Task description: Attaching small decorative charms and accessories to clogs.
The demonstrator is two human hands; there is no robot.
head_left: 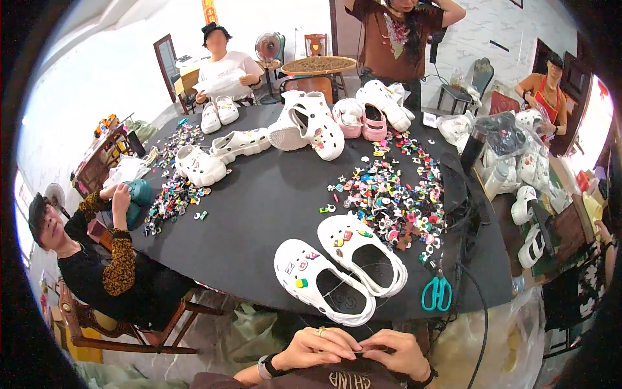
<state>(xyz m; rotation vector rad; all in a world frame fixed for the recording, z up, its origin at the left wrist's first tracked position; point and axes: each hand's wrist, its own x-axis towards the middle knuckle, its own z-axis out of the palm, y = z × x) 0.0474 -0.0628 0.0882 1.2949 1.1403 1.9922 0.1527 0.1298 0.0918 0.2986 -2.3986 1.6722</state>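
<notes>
Left hand (321, 347) and right hand (398, 353) meet at the fingertips just off the black desk's (253, 214) near edge, fingers curled inward; from where I stand I can't tell what, if anything, they pinch. Just ahead sit two white clogs (311, 275), charms on their toes. Teal-handled scissors (436, 290) lie to their right, heaped shoe charms (395, 201) beyond.

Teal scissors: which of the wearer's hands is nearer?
Right. The right hand is below and somewhat left of the scissors in the picture, not touching them; the left hand is also lower, but much farther left.
</notes>
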